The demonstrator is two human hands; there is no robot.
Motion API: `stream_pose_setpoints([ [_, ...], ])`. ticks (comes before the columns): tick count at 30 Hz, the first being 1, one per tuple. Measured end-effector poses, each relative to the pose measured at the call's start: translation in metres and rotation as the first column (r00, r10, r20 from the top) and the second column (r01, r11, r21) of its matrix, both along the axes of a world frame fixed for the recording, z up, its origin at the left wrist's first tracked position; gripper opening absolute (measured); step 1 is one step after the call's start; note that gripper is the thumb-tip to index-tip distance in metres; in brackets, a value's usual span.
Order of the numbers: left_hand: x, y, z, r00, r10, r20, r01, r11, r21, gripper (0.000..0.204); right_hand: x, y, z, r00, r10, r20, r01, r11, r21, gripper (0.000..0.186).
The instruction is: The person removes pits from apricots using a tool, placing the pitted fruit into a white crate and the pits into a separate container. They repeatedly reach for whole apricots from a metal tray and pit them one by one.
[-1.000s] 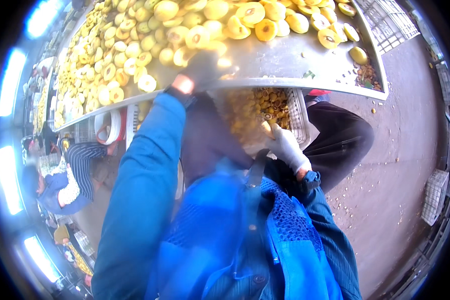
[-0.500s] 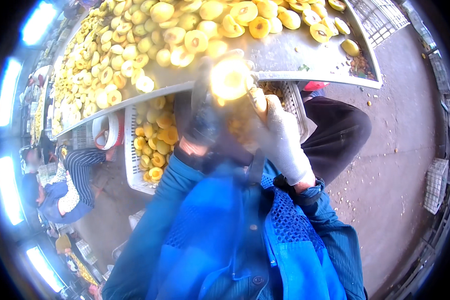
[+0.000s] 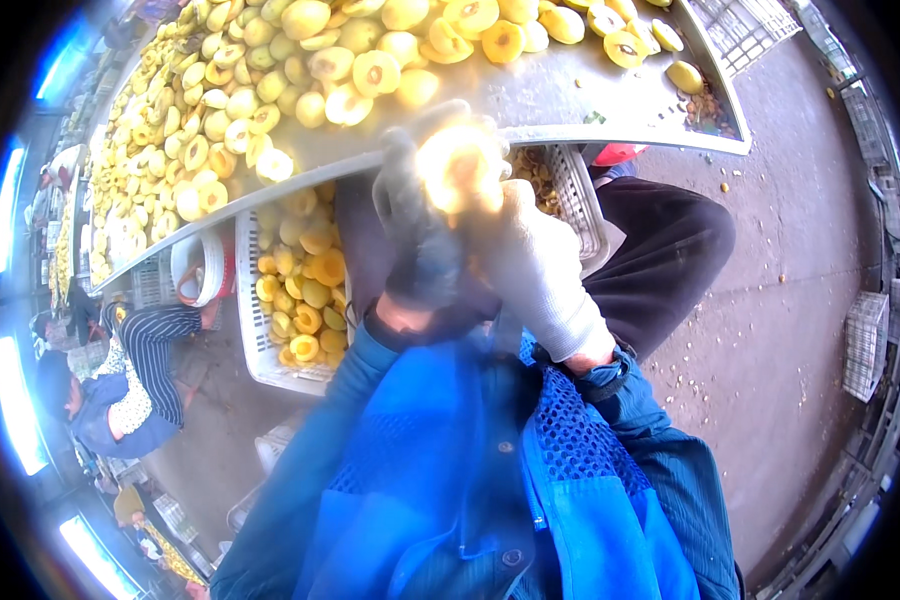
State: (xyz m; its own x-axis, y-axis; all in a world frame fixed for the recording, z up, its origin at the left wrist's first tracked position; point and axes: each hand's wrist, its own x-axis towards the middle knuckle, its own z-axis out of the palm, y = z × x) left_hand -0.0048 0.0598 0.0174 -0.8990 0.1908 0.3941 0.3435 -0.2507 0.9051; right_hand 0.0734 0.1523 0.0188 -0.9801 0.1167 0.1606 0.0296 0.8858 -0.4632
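Head view shows both gloved hands raised close together, with a yellow fruit (image 3: 460,165) between them. The left hand (image 3: 415,235), in a dark glove, curls its fingers around the left side of the fruit, and the right hand (image 3: 535,270), in a white glove, closes on its right side; the picture is blurred, so I cannot tell if a tool is held. To do this step well, I judge the grip should be firm but not crushing. Just below the fingers stands a white crate (image 3: 270,345) with cut fruit, and beyond the fingertips the metal table (image 3: 530,105) carries many halved fruits (image 3: 300,60).
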Motion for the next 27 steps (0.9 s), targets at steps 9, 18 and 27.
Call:
stream_pose_setpoints([
  [9, 0.015, 0.005, 0.020, 0.980, 0.007, -0.197, -0.044, 0.982, -0.184, 0.050, 0.005, -0.004, -0.007, 0.998, -0.011, -0.060, 0.006, 0.996, -0.088, 0.042],
  [18, 0.004, -0.001, 0.004, 0.959, -0.023, -0.282, -0.047, 0.970, -0.239, 0.051, 0.012, 0.015, 0.013, 0.979, 0.132, 0.154, 0.072, 0.486, -0.871, 0.023],
  [27, -0.006, -0.004, 0.002, 0.950, -0.090, -0.299, -0.003, 0.955, -0.297, 0.051, 0.017, 0.019, 0.015, 0.986, 0.163, 0.039, -0.066, 0.594, -0.802, 0.027],
])
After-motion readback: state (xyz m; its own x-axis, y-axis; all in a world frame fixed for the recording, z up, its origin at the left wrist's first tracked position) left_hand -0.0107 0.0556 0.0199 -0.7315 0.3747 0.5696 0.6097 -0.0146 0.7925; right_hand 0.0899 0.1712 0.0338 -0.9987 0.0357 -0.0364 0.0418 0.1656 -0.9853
